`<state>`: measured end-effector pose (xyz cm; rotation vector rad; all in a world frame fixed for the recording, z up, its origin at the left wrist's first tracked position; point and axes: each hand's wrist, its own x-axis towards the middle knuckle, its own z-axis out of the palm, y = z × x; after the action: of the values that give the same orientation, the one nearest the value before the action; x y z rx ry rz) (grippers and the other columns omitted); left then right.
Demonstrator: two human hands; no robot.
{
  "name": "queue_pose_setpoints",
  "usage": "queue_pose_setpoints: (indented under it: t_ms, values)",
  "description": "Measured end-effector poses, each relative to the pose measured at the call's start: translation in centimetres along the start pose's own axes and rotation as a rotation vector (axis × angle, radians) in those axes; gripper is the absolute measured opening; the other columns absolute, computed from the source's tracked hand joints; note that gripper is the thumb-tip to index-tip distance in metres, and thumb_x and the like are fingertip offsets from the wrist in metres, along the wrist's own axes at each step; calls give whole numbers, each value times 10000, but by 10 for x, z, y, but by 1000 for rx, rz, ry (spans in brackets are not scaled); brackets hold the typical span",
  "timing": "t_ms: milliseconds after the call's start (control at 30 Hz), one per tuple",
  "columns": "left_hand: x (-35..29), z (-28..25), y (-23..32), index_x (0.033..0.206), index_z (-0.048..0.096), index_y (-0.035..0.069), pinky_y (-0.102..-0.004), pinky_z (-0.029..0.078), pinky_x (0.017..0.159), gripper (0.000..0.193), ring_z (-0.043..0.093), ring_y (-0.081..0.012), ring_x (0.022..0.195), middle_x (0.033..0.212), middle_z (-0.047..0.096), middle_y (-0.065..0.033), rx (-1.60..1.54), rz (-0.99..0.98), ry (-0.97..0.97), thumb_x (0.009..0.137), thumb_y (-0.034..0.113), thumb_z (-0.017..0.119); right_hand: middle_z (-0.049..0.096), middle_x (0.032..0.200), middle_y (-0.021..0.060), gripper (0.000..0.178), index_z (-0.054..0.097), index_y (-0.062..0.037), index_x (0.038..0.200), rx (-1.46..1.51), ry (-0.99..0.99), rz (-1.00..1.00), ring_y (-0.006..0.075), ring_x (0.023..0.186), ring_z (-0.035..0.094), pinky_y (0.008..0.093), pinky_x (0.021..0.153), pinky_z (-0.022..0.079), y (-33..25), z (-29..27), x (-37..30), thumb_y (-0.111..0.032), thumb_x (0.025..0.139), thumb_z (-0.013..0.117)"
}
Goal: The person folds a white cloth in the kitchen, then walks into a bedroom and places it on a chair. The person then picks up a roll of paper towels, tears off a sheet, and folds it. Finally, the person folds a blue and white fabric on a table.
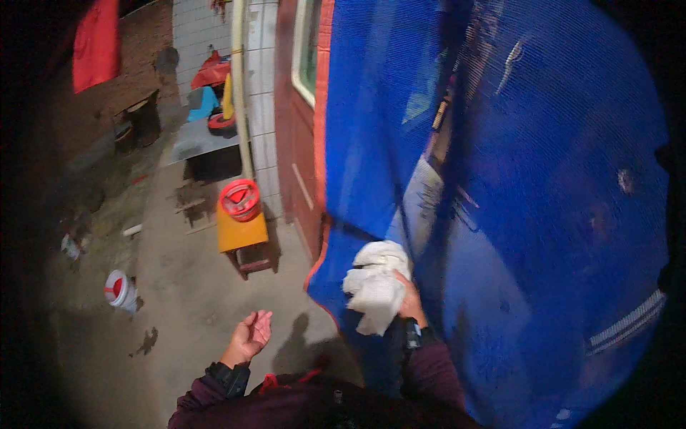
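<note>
A crumpled white cloth (379, 282) is bunched in my right hand (411, 299), whose fingers are closed on its right side. The cloth is held up in front of a blue mesh curtain (572, 214) with an orange edge; I cannot tell whether it touches the mesh. Lower and to the left, my left hand (254, 334) holds nothing. Its palm is turned up, and the fingers are loosely bent and apart. Dark bands circle both wrists.
Left of the curtain stands a yellow stool (239, 234) bearing a red round container (240, 199). A white bucket (120, 289) is on the concrete floor farther left. Behind the stool are a pale pipe (239, 93), a tiled wall and a low table (204, 139) with colored items.
</note>
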<state>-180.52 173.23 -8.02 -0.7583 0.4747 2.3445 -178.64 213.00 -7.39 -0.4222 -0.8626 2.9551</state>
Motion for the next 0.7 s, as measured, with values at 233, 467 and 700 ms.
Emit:
queue_pose_setpoints:
  t_ms: [233, 467, 700]
  values:
    - [117, 103, -70, 1023, 515, 47, -283, 482, 681, 233, 585, -163, 769, 1020, 605, -91, 257, -349, -147, 906, 213, 401, 585, 1032, 108, 374, 544, -22, 1090, -418, 681, -1044, 247, 942, 556, 351, 849, 422, -215, -43, -199, -205, 769, 598]
    - [231, 170, -157, 1016, 534, 31, -247, 447, 617, 273, 574, -159, 777, 1007, 601, -93, 500, -531, -220, 905, 244, 405, 585, 1025, 104, 371, 547, -21, 1084, -931, 1791, -1809, 237, 924, 560, 344, 832, 428, -295, -5, -439, -216, 772, 591]
    - [340, 264, -244, 1060, 538, 29, -227, 443, 592, 275, 522, -109, 657, 689, 527, -11, 12, -1070, -129, 882, 223, 457, 586, 1017, 100, 368, 550, -20, 1078, -901, 2293, -1693, 227, 906, 563, 337, 815, 434, -364, -78, -523, -227, 775, 584]
